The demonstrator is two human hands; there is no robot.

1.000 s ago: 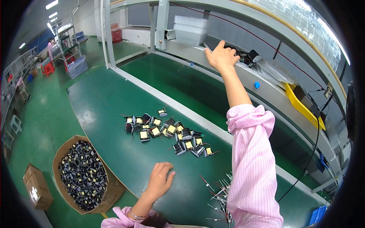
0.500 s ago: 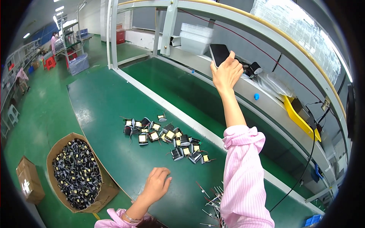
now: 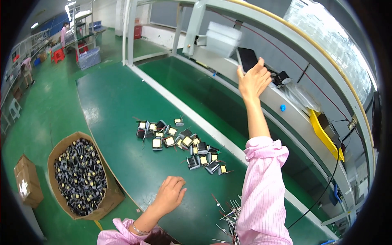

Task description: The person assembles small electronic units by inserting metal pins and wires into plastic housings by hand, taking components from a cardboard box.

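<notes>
My right hand (image 3: 254, 80) is raised toward the upper shelf and grips a black phone (image 3: 247, 59) by its lower end, screen side tilted up. My left hand (image 3: 169, 194) rests flat on the green table (image 3: 118, 106), fingers loosely spread, holding nothing. Several small black and yellow transformer parts (image 3: 179, 143) lie scattered on the table ahead of the left hand. Thin metal pins (image 3: 228, 212) lie near my right elbow.
A cardboard box (image 3: 78, 174) full of the same black parts stands at the table's left edge. A smaller brown box (image 3: 27, 186) sits on the floor. A green conveyor belt (image 3: 212, 98) runs behind the table. White trays (image 3: 222, 38) and a yellow bin (image 3: 324, 136) sit on the shelf.
My right hand has lifted the black phone off the shelf and tipped it upward. The left hand has stayed flat on the table.
</notes>
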